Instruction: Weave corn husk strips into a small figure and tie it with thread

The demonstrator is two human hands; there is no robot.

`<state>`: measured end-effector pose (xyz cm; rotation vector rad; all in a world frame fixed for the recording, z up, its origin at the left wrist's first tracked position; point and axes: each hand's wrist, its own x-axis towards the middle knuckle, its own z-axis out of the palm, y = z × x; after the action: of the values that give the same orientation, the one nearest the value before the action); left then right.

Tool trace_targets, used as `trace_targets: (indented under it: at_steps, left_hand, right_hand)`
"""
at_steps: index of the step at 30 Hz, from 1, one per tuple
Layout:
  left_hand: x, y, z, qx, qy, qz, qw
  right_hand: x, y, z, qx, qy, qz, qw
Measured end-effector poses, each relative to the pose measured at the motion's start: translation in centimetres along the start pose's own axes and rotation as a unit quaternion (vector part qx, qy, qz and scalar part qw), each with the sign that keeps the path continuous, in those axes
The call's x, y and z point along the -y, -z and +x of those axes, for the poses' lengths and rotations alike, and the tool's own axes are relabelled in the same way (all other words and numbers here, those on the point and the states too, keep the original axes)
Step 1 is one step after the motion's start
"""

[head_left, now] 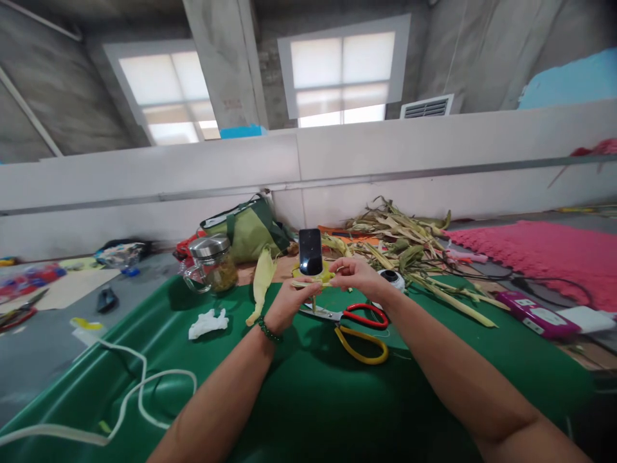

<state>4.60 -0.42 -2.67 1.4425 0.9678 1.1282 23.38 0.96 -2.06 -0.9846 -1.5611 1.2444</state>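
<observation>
My left hand (288, 302), with a green bead bracelet at the wrist, is closed on a pale corn husk strip (304, 283). Beside it my right hand (357, 278) pinches with thumb and fingers at the strip's right end; what lies between its fingertips is too small to make out. Just beyond both hands a black phone (310, 251) stands upright. Below them, scissors (354, 321) with one red and one yellow handle lie on the green mat (308, 399). A pale yellow corn husk (263, 283) rests left of my left hand.
Dried husks (400, 241) are heaped at the back right, near a pink cloth (540, 257) and a purple device (537, 314). A glass jar (212, 263) and a green bag (253, 228) stand at the back left. Crumpled tissue (208, 323) and a white cable (139, 386) lie left.
</observation>
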Motion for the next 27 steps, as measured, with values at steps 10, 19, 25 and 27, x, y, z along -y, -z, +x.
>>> trace_targets:
  at_steps: [10, 19, 25, 27]
  left_hand:
    - [-0.7, 1.6, 0.5, -0.027, 0.073, -0.150, 0.986]
    - [-1.1, 3.4, 1.1, -0.081, 0.069, -0.260, 0.960]
    - [-1.3, 2.6, 0.4, -0.030, 0.035, -0.204, 0.978]
    - [-1.1, 1.8, 0.0, 0.000, 0.022, -0.155, 0.988]
  right_hand:
    - [0.9, 2.2, -1.5, 0.185, -0.007, -0.336, 0.923]
    - [0.7, -1.9, -4.7, 0.193, -0.076, -0.635, 0.744]
    - [2.0, 0.9, -6.1, 0.041, 0.011, -0.490, 0.871]
    - [2.5, 0.8, -6.0, -0.095, 0.083, -0.397, 0.909]
